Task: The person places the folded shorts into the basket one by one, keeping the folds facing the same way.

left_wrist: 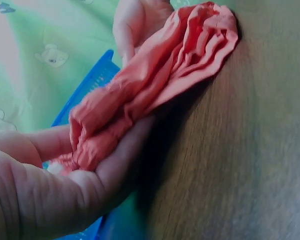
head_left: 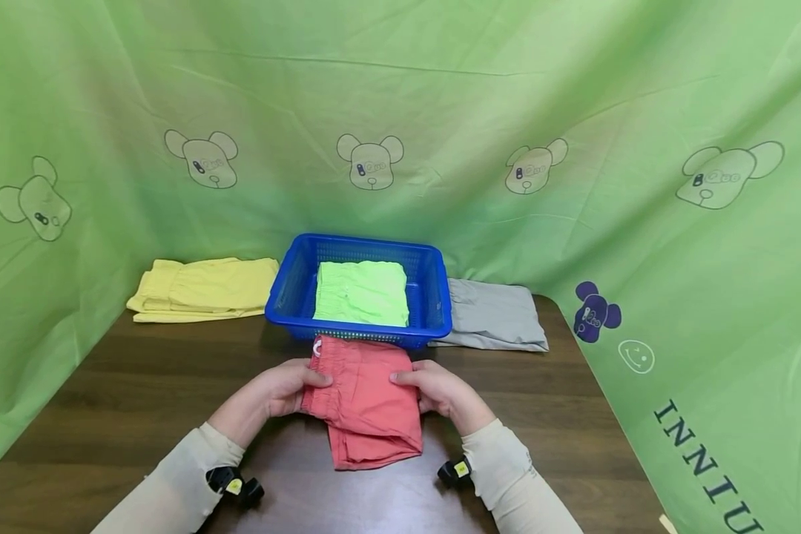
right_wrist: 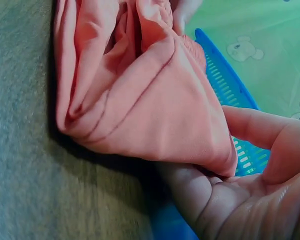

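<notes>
1. The red shorts (head_left: 370, 393), folded into a layered bundle, are on the near side of the basket (head_left: 303, 278). Their far edge overlaps its near wall in the head view; whether they touch it cannot be told.
2. The cloth looks light, soft and limp, likely neither slippery nor fragile. Its loose layers probably sag or slide apart if held at only 1 end.
3. The gathered waistband (head_left: 320, 404) seems the firmest place to hold; the opposite folded edge suits a 2nd hold, with fingers underneath.
4. The left hand (head_left: 290, 386), near the basket's front left corner, grips the waistband end, thumb on top and fingers below, parted only by the thickness of the cloth.
5. The right hand (head_left: 440, 389), near the basket's front right corner, pinches the opposite edge the same way, its thumb lying on the top layer.
6. A green garment (head_left: 362, 293) lies folded inside the basket, a yellow garment (head_left: 210, 288) to its left and a grey garment (head_left: 497, 315) to its right.
</notes>
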The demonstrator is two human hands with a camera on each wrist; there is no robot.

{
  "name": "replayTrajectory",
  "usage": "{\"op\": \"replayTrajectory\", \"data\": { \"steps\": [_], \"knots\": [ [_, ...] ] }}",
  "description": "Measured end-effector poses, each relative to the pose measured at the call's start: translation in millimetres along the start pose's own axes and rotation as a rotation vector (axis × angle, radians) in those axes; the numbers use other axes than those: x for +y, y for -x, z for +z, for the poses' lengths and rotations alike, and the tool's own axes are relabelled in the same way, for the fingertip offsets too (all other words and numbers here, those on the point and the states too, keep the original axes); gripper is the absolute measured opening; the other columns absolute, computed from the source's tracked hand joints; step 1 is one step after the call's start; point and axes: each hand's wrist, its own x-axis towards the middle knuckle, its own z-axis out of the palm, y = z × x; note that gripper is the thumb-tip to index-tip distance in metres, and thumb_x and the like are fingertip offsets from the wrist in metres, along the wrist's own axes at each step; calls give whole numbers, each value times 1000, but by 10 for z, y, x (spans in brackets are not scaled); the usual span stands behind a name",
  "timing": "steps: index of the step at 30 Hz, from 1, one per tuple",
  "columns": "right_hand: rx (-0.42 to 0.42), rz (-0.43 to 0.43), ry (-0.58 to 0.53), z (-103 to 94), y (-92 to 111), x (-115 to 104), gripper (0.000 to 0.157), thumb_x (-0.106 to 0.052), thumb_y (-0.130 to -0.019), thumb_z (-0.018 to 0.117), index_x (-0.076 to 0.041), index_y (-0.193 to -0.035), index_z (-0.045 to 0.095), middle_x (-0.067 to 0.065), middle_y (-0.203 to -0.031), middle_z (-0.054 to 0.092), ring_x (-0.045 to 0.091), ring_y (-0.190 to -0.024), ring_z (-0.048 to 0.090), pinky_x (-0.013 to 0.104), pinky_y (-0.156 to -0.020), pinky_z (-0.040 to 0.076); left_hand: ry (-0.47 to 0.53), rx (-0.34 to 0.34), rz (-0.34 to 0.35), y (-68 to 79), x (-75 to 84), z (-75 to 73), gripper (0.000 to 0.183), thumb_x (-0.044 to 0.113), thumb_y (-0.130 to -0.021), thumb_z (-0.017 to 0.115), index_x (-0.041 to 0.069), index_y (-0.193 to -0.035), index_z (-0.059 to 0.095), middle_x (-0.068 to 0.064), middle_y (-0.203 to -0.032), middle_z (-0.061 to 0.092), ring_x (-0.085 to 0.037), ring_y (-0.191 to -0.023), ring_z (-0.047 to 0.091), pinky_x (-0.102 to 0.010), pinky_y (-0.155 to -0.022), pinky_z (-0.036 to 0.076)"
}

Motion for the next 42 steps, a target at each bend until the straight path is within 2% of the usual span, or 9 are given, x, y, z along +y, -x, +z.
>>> {"op": "replayTrajectory", "data": {
  "steps": [6,13,17,24,32,36,42],
  "knots": [
    [-84,9,-44,-12,2,0,32,-11,-101,58,3,-129,51,12,-100,74,25,-88,74,52,-78,61,-2,-48,-19,-5,18,-22,57,-3,-98,52,-3,-149,28,-12,-110,71,-25,-100,73,-46,-87,60],
    [-187,29,-51,-49,41,-46,32,-10,-104,54,6,-131,50,16,-105,75,25,-90,74,51,-76,61,-39,-41,-34,58,59,-13,41,-5,-96,53,-9,-136,44,-12,-101,74,-22,-93,75,-42,-83,61],
    [-222,26,-43,-69,74,-71,28,-10,-104,54,5,-127,52,15,-101,75,24,-86,75,46,-71,63,-66,-79,-25,104,110,-16,38,-5,-96,53,-9,-134,45,-11,-101,74,-21,-93,75,-42,-83,61],
    [-244,31,-36,-90,120,-138,24,-10,-103,56,4,-123,57,13,-98,76,23,-84,76,43,-68,63,-98,-137,-6,163,197,-31,48,-1,-99,54,-6,-142,34,-14,-109,71,-24,-99,74,-45,-87,60],
    [-263,-33,-57,-120,221,-262,46,-9,-103,56,0,-145,38,16,-110,73,28,-91,75,46,-69,63,-67,-201,41,211,277,-13,55,1,-101,54,-2,-149,27,-15,-120,69,-27,-107,72,-46,-92,57],
    [-273,-59,-58,-130,253,-302,50,-10,-103,56,-1,-147,34,15,-112,72,28,-91,75,47,-70,63,-63,-225,55,243,315,4,54,2,-102,53,-2,-149,26,-14,-122,68,-26,-108,72,-46,-93,57],
    [-272,-90,-39,-118,282,-342,53,-10,-104,55,-3,-150,31,15,-113,71,28,-91,75,47,-69,63,-54,-217,61,282,362,36,57,4,-103,53,-2,-152,24,-14,-123,69,-28,-109,72,-46,-92,57]
  ]
}}
